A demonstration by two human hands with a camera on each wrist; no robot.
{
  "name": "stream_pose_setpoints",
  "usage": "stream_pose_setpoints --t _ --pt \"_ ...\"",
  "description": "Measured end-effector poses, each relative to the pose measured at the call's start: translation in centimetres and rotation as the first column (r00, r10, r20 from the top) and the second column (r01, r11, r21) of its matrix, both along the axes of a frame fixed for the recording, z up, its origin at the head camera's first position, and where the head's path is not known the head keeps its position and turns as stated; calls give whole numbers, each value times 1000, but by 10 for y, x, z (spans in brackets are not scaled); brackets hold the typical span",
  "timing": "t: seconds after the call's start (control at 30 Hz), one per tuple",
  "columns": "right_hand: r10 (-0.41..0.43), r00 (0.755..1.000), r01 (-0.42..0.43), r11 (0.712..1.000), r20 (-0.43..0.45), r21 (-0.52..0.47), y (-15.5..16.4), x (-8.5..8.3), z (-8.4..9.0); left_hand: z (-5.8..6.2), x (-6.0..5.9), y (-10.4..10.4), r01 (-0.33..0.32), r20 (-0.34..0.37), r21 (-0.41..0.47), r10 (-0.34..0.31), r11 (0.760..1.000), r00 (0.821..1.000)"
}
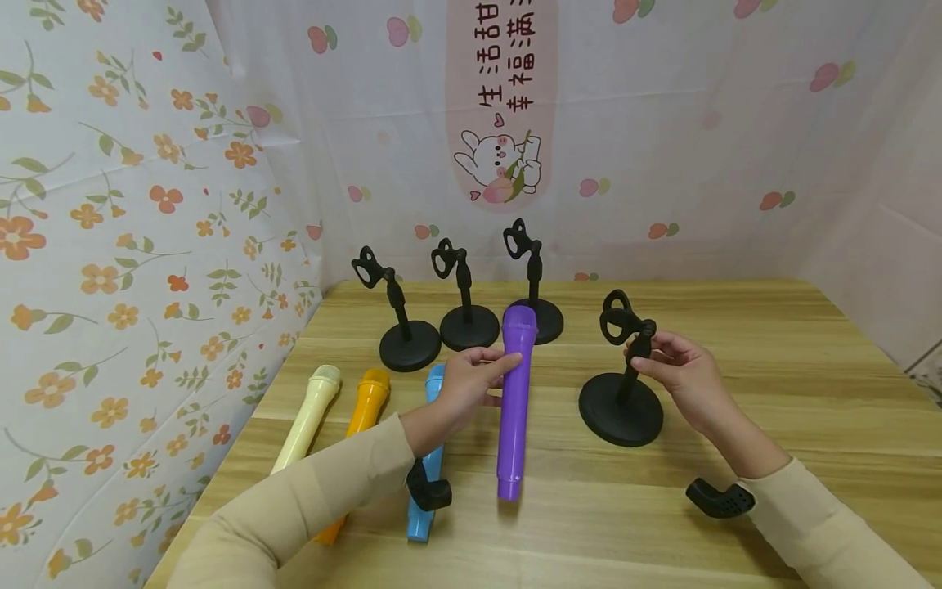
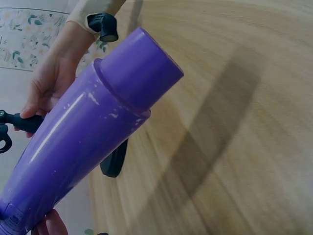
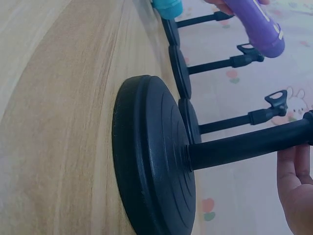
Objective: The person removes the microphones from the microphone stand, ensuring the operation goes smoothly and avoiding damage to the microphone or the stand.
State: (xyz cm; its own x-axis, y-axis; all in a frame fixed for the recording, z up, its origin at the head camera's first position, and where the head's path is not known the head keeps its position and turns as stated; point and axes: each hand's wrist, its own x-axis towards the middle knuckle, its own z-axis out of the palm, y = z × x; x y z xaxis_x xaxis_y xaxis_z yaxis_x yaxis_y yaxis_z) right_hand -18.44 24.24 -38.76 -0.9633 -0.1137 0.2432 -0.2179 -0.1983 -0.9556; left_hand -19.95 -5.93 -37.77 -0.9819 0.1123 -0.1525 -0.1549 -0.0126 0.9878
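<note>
1. Head view: A person's left hand point(image 1: 465, 383) grips a purple toy microphone point(image 1: 513, 401) near its head, the handle end hanging down toward the wooden table point(image 1: 736, 491). The right hand point(image 1: 680, 378) pinches the stem of a black stand point(image 1: 621, 384) just below its clip, with the round base flat on the table. The microphone is between the two hands, just left of the stand. Left of the left hand lie a cream microphone point(image 1: 307, 415), an orange microphone point(image 1: 361, 425) and a blue microphone point(image 1: 428, 458); beyond both hands wait three more stands point(image 1: 465, 296). The grip sits high on a long, smooth barrel, so the lower end could swing and knock the stand or the blue microphone below.

2. Left wrist view: The purple microphone point(image 2: 93, 132) fills the frame, tilted, its flat handle end clear of the table point(image 2: 234, 122). Only a fingertip shows at the bottom edge, so the hold itself cannot be judged here. The glossy plastic looks slippery, and a loose hold might let it slide out.

3. Right wrist view: The stand's base point(image 3: 151, 181) rests on the table point(image 3: 58, 122), with fingers point(image 3: 296, 191) at the stem. A sideways push on the high clip could tip the stand into the row behind, if the right hand's light pinch gives way.
</note>
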Motion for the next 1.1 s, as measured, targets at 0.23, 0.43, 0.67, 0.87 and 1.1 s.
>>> stream_pose_setpoints --t 0.23,0.43,0.67,0.87,1.1 --pt "-2 1000 2 1000 -22 -18 0 -5 4 -7 4 0 -2 24 -37 3 999 1000" --pt "1 999 -3 999 -32 -55 -1 -11 10 -12 8 0 -10 34 -49 12 999 999" --pt "-13 999 10 997 -35 -78 0 -20 17 -17 9 1 -9 20 -70 10 998 1000" --pt "-9 999 3 992 -50 -125 1 -31 26 -19 12 1 -2 33 -78 5 997 999" --pt "-22 999 15 990 -46 -139 3 -46 36 -21 16 2 -5 47 -82 9 997 999"
